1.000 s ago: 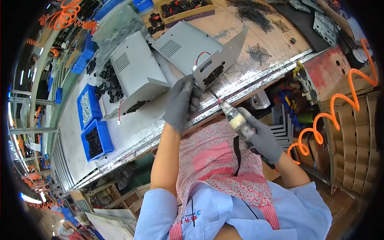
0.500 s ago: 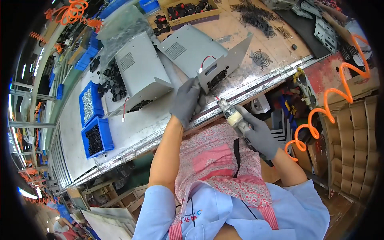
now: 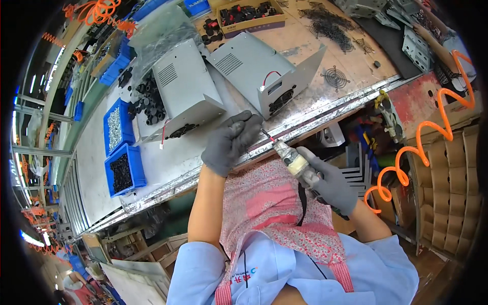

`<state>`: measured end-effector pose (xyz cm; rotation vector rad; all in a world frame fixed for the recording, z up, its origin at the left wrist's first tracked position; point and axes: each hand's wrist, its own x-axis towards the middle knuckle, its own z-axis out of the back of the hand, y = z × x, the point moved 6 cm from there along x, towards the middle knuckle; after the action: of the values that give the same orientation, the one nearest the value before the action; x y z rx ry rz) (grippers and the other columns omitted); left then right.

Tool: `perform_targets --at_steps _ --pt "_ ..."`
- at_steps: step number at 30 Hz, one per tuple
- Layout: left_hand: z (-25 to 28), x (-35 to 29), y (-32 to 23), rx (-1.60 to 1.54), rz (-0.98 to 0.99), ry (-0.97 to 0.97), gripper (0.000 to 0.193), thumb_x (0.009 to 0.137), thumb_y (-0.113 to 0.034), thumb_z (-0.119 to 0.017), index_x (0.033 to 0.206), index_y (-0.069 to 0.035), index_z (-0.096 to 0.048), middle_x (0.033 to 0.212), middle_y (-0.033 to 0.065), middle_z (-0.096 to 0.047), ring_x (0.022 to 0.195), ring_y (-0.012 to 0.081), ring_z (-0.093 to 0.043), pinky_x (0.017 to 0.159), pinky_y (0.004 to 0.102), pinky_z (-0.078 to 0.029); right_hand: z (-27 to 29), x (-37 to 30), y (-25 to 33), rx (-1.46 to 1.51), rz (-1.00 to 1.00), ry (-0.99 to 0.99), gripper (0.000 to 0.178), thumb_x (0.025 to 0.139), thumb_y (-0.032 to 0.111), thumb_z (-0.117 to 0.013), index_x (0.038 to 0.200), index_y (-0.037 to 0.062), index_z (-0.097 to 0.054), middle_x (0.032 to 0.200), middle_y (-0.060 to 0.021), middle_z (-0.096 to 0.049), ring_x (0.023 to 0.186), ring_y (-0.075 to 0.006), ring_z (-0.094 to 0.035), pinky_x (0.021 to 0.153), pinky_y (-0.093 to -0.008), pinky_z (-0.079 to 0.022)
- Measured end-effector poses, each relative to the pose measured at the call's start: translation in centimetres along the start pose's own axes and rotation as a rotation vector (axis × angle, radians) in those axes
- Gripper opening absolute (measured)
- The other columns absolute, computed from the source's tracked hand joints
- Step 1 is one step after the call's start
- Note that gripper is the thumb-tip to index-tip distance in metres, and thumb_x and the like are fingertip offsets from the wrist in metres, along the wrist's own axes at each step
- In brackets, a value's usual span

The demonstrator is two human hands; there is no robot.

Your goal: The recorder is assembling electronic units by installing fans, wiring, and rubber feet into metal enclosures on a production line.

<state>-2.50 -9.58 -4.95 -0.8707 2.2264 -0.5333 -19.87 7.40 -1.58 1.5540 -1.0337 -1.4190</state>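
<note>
My left hand (image 3: 230, 143), in a grey glove, is held over the table's front edge with its fingers curled together. Whatever they pinch is too small or hidden to name. Close by those fingertips is the bit of a power screwdriver (image 3: 294, 160), wrapped in my gloved right hand (image 3: 333, 184). Just beyond my left fingers stands a grey sheet-metal casing (image 3: 254, 58) with a black fan (image 3: 281, 100) on its upright end panel and a red wire at a cutout. A similar casing (image 3: 185, 76) lies to its left, also with a fan and wire.
Two blue bins, one with silvery screws (image 3: 114, 127) and one with black screws (image 3: 121, 173), stand at left. Black round parts (image 3: 150, 96) lie beside them. Wire fan guards (image 3: 335, 77) and a cardboard box (image 3: 254, 25) are behind. An orange coiled hose (image 3: 404, 152) hangs right; another person's arm (image 3: 437, 46) reaches in.
My left hand has drawn back from the right casing's end panel, toward me. The screwdriver's bit has swung slightly left and nearer, beside my left fingers. At far right, another person's arm has reached farther in.
</note>
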Motion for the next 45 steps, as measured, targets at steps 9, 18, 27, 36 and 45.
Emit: perform_targets --at_steps 9,18,27,36,45 --pt "1.8 0.6 0.6 0.133 -0.106 0.115 0.046 0.092 -0.022 -0.062 0.127 0.005 -0.049 0.096 0.0092 -0.061 0.062 0.0097 -0.051 0.049 0.0196 -0.039 -1.4 -0.4 2.2 0.0 0.047 0.064 0.059 0.095 0.022 -0.053 0.148 0.008 -0.032 0.092 -0.0001 -0.056 0.067 -0.0041 -0.044 0.061 -0.0209 -0.042" --pt "-1.5 -1.0 1.2 0.17 -0.037 0.229 0.051 0.088 -0.037 -0.065 0.118 0.003 -0.054 0.069 0.0 -0.053 0.045 0.0061 -0.037 0.039 0.0187 -0.029 -1.1 0.1 1.8 0.014 0.05 0.033 0.058 0.095 0.022 -0.052 0.148 0.008 -0.033 0.089 -0.0002 -0.055 0.068 -0.0041 -0.044 0.062 -0.0209 -0.041" --pt "-1.3 -1.0 1.1 0.344 -0.036 0.048 0.045 0.093 -0.046 -0.058 0.097 -0.001 -0.063 0.055 -0.0035 -0.047 0.04 0.0049 -0.034 0.036 0.019 -0.024 -1.2 -0.4 2.0 0.022 -0.028 0.045 0.059 0.094 0.022 -0.055 0.148 0.0097 -0.034 0.102 -0.0006 -0.057 0.072 -0.0048 -0.045 0.066 -0.0208 -0.042" --pt "-2.3 -1.2 0.9 0.486 -0.124 0.123 0.048 0.09 -0.045 -0.062 0.106 0.001 -0.063 0.07 -0.0017 -0.056 0.046 0.0038 -0.038 0.038 0.0178 -0.026 -0.6 -0.4 1.4 0.074 0.008 0.059 0.061 0.094 0.029 -0.054 0.148 0.0086 -0.034 0.108 -0.0023 -0.058 0.074 -0.0044 -0.047 0.062 -0.0208 -0.043" --pt "-1.9 0.0 1.3 0.478 -0.118 0.087 0.048 0.088 -0.037 -0.067 0.115 0.002 -0.06 0.076 -0.0001 -0.058 0.051 0.0046 -0.042 0.042 0.0188 -0.029 2.2 -1.1 1.4 0.053 -0.063 -0.103 0.059 0.094 0.025 -0.054 0.148 0.0104 -0.034 0.095 -0.0014 -0.059 0.065 -0.004 -0.049 0.058 -0.0204 -0.044"
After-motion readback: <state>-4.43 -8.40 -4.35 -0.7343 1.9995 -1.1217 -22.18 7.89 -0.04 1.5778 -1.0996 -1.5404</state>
